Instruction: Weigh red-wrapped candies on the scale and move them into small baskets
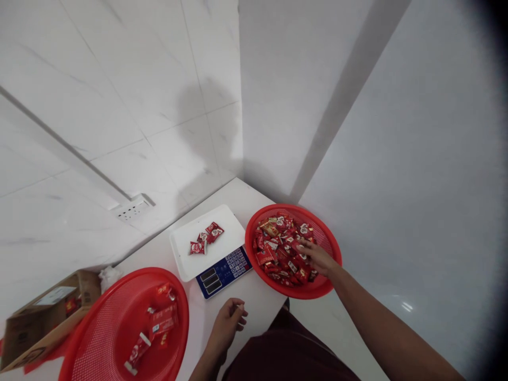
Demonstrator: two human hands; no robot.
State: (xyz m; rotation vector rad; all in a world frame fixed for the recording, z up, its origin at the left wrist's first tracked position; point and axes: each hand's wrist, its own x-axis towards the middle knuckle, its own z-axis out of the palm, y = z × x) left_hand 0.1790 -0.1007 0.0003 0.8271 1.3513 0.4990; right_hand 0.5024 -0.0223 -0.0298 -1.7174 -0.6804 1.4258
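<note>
My right hand (317, 256) reaches into a red basket (332, 248) full of small red candy wrappers (278, 246), fingers curled down onto the pile; whether it grips one is hidden. My left hand (228, 323) rests on the white table (238, 193) near its front edge, fingers loosely curled, just below a scale. The white scale tray (182, 254) carries three red candy packets (206, 238); its blue keypad panel (224, 271) faces me.
A second red basket (99, 328) at the left holds a few larger red packs (161, 323). An open cardboard box (35, 323) lies at the far left. White walls close off the table's back and right corner.
</note>
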